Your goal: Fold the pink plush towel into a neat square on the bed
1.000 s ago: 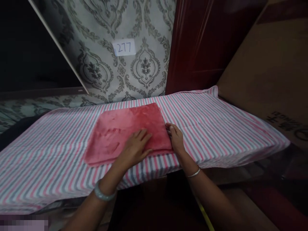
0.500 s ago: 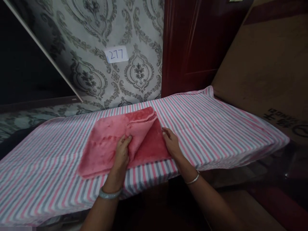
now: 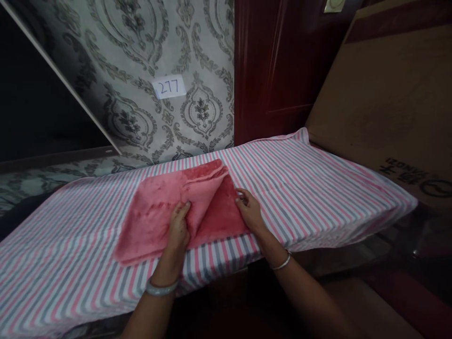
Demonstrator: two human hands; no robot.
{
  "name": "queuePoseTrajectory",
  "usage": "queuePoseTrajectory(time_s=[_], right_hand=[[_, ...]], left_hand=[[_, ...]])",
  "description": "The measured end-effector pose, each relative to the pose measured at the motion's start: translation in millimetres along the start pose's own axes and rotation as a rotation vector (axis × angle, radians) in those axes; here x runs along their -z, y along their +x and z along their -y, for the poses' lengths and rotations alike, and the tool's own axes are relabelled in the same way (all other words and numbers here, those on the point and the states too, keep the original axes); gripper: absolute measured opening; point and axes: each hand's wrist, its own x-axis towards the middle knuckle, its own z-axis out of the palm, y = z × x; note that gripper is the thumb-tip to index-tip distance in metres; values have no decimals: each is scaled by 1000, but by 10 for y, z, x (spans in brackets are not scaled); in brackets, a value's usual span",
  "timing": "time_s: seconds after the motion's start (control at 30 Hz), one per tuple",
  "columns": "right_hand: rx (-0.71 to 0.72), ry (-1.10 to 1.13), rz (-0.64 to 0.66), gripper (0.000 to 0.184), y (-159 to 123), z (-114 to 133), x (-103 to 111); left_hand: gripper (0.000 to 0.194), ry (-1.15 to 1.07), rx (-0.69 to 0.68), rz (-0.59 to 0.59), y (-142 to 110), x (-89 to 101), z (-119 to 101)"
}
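A folded pink plush towel (image 3: 155,216) lies on a table covered with a pink, grey and white striped cloth (image 3: 310,179). My left hand (image 3: 178,225) pinches the top layer's near right corner and holds it peeled back toward the left, baring the darker layer beneath. My right hand (image 3: 249,210) rests at the towel's right edge, fingers curled on the lower layer. Each wrist wears a bangle.
Patterned grey wallpaper with a white label reading 277 (image 3: 168,87) stands behind the table. A dark red door (image 3: 278,70) is at the back right. A large brown cardboard box (image 3: 395,99) leans along the table's right side.
My left hand went from lying flat on the towel to gripping its top layer and folding it back leftward. The right hand stayed at the right edge. The view shifted slightly.
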Motion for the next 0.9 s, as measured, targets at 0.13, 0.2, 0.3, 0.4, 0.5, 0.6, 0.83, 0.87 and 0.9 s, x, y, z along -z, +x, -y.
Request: queuePoseTrajectory(time_s=[0.13, 0.2, 0.3, 0.4, 0.5, 0.6, 0.83, 0.87, 0.9], right_hand=[[40, -36, -35, 45, -23, 61, -2], [60, -61, -26, 46, -39, 104, -5], [65, -74, 14, 45, -53, 153, -8], [97, -50, 0, 37, -52, 164, -3], [79, -61, 7, 29, -40, 130, 8], [-11, -50, 105, 29, -21, 72, 8], [-226, 196, 219, 49, 29, 47, 50], [-264, 235, 240, 47, 38, 63, 85], [-301, 275, 274, 43, 48, 83, 128]], left_hand=[[27, 13, -34, -5, 7, -2, -5], [26, 24, -39, 5, -8, -3, -11], [29, 39, -11, 43, -31, -4, -26], [32, 52, 8, 86, -40, -11, -40], [34, 50, -3, 106, -36, -15, -42], [35, 43, -3, 108, -29, -6, -28], [34, 85, 9, 145, -48, 11, -29], [34, 79, 11, 138, -49, 6, -37], [33, 70, 13, 127, -49, 0, -45]])
